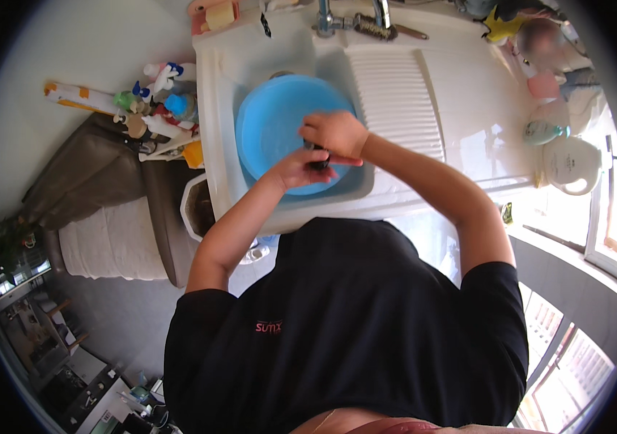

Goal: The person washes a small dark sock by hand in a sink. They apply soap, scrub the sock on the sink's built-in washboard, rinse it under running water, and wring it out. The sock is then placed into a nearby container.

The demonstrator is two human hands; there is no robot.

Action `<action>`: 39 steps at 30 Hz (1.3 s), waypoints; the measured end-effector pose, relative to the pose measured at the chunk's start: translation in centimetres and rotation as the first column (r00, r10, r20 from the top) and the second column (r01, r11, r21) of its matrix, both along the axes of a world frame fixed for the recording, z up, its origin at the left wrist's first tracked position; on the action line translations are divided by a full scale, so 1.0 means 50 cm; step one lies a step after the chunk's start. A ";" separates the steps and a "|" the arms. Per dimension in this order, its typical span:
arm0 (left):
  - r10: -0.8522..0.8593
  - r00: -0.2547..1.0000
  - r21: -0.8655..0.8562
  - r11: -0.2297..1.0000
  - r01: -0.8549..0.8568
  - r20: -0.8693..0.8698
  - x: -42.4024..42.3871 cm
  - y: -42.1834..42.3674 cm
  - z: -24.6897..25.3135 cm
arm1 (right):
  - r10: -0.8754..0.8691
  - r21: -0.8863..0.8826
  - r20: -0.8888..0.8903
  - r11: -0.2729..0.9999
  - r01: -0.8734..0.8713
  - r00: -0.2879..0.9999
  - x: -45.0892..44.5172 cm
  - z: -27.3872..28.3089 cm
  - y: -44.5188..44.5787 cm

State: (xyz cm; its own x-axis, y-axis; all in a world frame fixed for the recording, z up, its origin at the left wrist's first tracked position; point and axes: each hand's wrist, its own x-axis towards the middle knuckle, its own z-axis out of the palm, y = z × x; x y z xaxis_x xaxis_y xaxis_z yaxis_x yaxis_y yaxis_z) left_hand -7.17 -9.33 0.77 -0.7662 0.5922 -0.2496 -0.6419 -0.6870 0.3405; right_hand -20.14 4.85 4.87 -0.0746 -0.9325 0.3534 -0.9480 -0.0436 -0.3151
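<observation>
A light blue plastic basin (270, 119) sits in the white sink, and both hands are over it. My left hand (303, 171) is palm up with a small dark object (318, 158) in it; what the object is cannot be made out. From above, my right hand (335, 133) closes its fingers on the upper part of the same object, slightly blurred. At the sink's back edge stands a chrome faucet (326, 24), with a bristle brush (376, 28) beside it.
The ribbed washboard (395, 92) adjoins the sink on the right. Various bottles (178, 106) crowd the left side. A white jug (571, 165) and a clear bottle (544, 132) stand at the far right. A pink soap holder (213, 17) is at the back left.
</observation>
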 end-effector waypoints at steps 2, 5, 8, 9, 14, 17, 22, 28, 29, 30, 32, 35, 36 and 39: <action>0.018 0.997 -0.116 0.993 -0.009 0.078 -0.005 -0.012 -0.029 | -0.072 0.080 -0.060 0.994 0.077 0.996 -0.010 -0.013 0.004; -0.163 0.986 -0.309 0.940 0.145 -0.031 -0.052 -0.056 -0.024 | -0.249 0.294 -0.143 0.913 0.282 0.958 -0.015 -0.030 -0.013; -0.479 0.858 -0.982 0.086 -0.166 -0.187 -0.096 -0.075 -0.024 | -0.434 0.501 -0.137 0.745 0.440 0.890 -0.012 -0.071 -0.049; -0.615 0.766 -0.878 -0.248 -0.409 -0.184 -0.102 -0.080 -0.033 | -0.495 0.570 -0.145 0.665 0.482 0.856 -0.007 -0.091 -0.059; -0.838 0.522 -0.623 -0.324 -0.712 -0.161 -0.134 -0.139 -0.012 | -0.783 0.817 0.553 0.577 -0.002 0.286 -0.001 -0.068 -0.073; -0.777 0.516 -0.588 -0.239 -0.773 -0.362 -0.165 -0.140 0.015 | -0.622 0.589 0.604 0.769 -0.247 -0.497 0.001 -0.034 -0.057; -0.625 0.414 -0.398 -0.175 -0.901 -0.662 -0.157 -0.115 -0.008 | -0.139 0.213 0.407 0.976 -0.054 -0.903 0.064 -0.014 -0.044; -0.595 0.621 -0.616 -0.251 -0.746 -0.510 -0.051 -0.075 -0.039 | -0.296 0.339 0.448 0.929 -0.146 -0.843 0.088 -0.112 0.012; -0.591 0.649 -0.648 -0.262 -0.716 -0.479 -0.028 -0.071 -0.043 | -0.344 0.404 0.459 0.902 -0.153 -0.819 0.087 -0.116 0.022; -0.579 0.643 -0.653 -0.233 -0.720 -0.501 -0.008 -0.066 -0.040 | -0.321 0.391 0.486 0.912 -0.126 -0.813 0.082 -0.123 0.035; -0.552 0.630 -0.663 -0.176 -0.728 -0.546 0.016 -0.056 -0.036 | -0.281 0.365 0.597 0.929 -0.057 -0.751 0.070 -0.135 0.057; -0.437 0.527 -0.528 -0.132 -0.839 -0.729 0.018 -0.046 -0.029 | -0.216 0.379 0.711 0.919 0.106 -0.670 0.082 -0.088 0.049; -0.213 0.703 -0.715 -0.029 -0.698 -0.678 0.017 -0.042 -0.015 | -0.195 0.388 0.741 0.905 0.173 -0.642 0.087 -0.062 0.046; 0.241 0.941 -0.768 0.546 -0.334 -0.238 0.009 -0.047 0.037 | -0.113 0.262 0.931 0.868 0.422 -0.346 0.105 0.064 0.046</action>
